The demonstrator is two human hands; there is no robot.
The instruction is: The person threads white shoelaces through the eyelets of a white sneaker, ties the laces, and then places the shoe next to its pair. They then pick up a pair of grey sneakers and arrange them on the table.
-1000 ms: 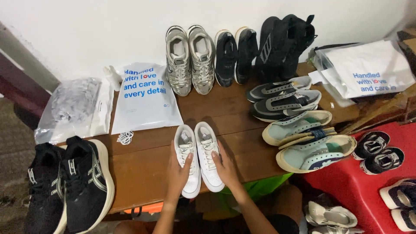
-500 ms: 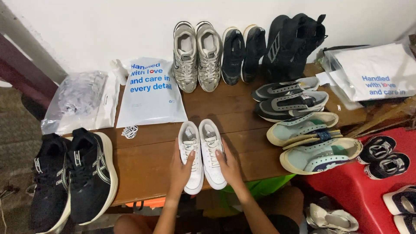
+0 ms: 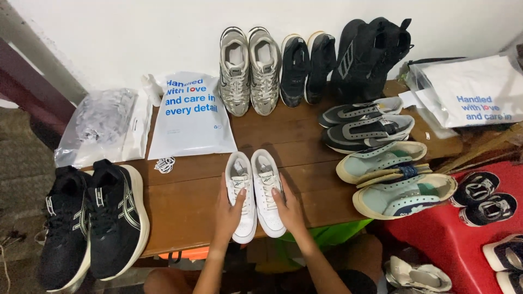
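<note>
A pair of white sneakers [image 3: 255,191] stands side by side at the front middle of a brown wooden table [image 3: 185,201], toes pointing away from me. My left hand [image 3: 229,213] lies against the left shoe's outer side, fingers over its laces. My right hand [image 3: 289,209] presses the right shoe's outer side. Both hands hold the pair together.
Black running shoes [image 3: 90,218] sit at the table's left end. Grey sneakers [image 3: 249,71], black sneakers [image 3: 306,68] and black high-tops [image 3: 370,51] line the wall. Two pairs lie on their sides at right [image 3: 381,158]. White plastic bags [image 3: 188,117] lie behind. A red surface [image 3: 436,239] holds more shoes.
The view has shifted slightly; my hands stay on the white sneakers, which have barely moved.
</note>
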